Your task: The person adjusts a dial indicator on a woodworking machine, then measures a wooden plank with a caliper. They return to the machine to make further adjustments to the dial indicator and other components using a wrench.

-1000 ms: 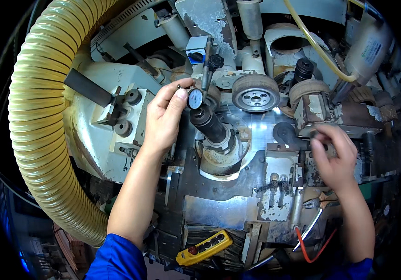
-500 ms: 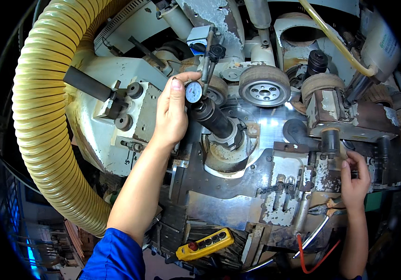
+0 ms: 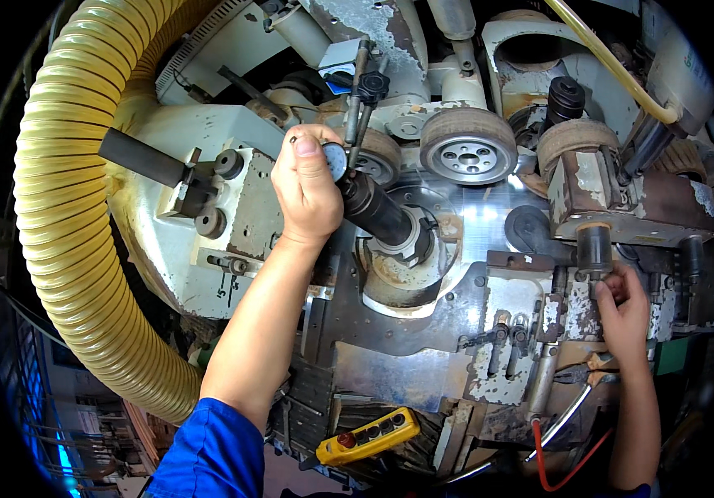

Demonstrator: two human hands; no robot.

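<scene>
My left hand [image 3: 309, 187] is closed around the side of a round dial gauge [image 3: 334, 161], its thumb lying along the edge beside the pale face. The gauge hangs from metal rods with a black clamp knob [image 3: 372, 86]. Just below it, a dark upright spindle [image 3: 379, 209] rises from a round opening in the metal table; whether the gauge's tip touches it is hidden. At the right, my right hand [image 3: 624, 314] has curled fingers beneath a dark cylinder [image 3: 594, 247] on the machine. What those fingers hold, if anything, cannot be made out.
A thick yellow ribbed hose [image 3: 75, 207] curves down the left side. Brown-rimmed rollers [image 3: 468, 148] stand behind the metal table [image 3: 407, 369]. Pliers [image 3: 577, 375] lie near my right wrist. A yellow button pendant [image 3: 369, 436] and a red tube [image 3: 541, 465] are at the front.
My left hand has closed further around the dial gauge, covering part of its face. My right hand has moved slightly up and left, its fingers curling in under the cylinder. The view has shifted a little.
</scene>
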